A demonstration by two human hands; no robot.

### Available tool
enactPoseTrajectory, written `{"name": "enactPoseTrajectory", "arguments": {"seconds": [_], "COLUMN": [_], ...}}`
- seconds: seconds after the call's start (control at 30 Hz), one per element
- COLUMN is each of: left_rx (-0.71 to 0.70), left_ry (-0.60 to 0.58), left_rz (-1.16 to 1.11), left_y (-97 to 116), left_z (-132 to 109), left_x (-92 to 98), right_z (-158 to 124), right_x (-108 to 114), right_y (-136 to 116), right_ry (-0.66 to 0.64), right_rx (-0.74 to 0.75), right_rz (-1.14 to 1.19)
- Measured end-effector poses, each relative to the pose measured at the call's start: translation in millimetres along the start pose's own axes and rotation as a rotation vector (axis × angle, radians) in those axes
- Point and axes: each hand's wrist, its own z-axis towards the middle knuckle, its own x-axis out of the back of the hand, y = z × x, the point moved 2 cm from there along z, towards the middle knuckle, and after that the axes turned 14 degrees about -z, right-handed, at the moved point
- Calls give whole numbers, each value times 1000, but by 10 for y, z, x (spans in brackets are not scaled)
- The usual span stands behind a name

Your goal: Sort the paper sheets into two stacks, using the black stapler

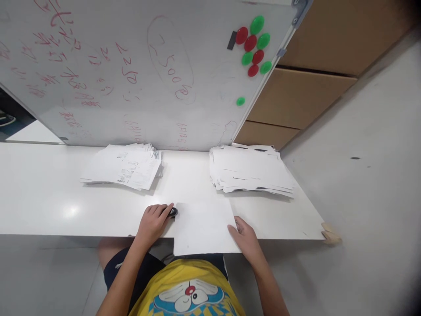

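A blank white sheet of paper (202, 226) lies in front of me, its near part hanging past the table's front edge. My right hand (243, 235) pinches its right edge, thumb on top and fingers partly hidden underneath. At the sheet's left edge, my left hand (154, 221) is closed around a small black stapler-like tool (173, 212). Only the tool's rounded end shows; the rest is under the hand. I cannot tell whether the sheet is single or several together.
Stacked printed papers (121, 166) sit at the back left of the white table (42, 193). Another paper stack (251, 171) lies at the back right. Behind them stands a whiteboard (197, 87) with red writing and round magnets (250, 43). Cardboard boxes (315, 39) rise at the right.
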Motion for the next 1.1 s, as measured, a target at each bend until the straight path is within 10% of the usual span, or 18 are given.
{"name": "enactPoseTrajectory", "arguments": {"seconds": [0.77, 0.93, 1.1], "left_rx": [-77, -106, -110], "left_ry": [-8, 105, 128], "left_rz": [32, 107, 120], "left_y": [-1, -2, -3], "left_z": [132, 59, 28], "left_x": [-9, -20, -38], "right_z": [118, 191, 706], "right_x": [-401, -217, 437], "right_y": [-18, -79, -152], "right_ry": [28, 86, 341], "right_rx": [90, 189, 166], "right_rz": [199, -25, -149]}}
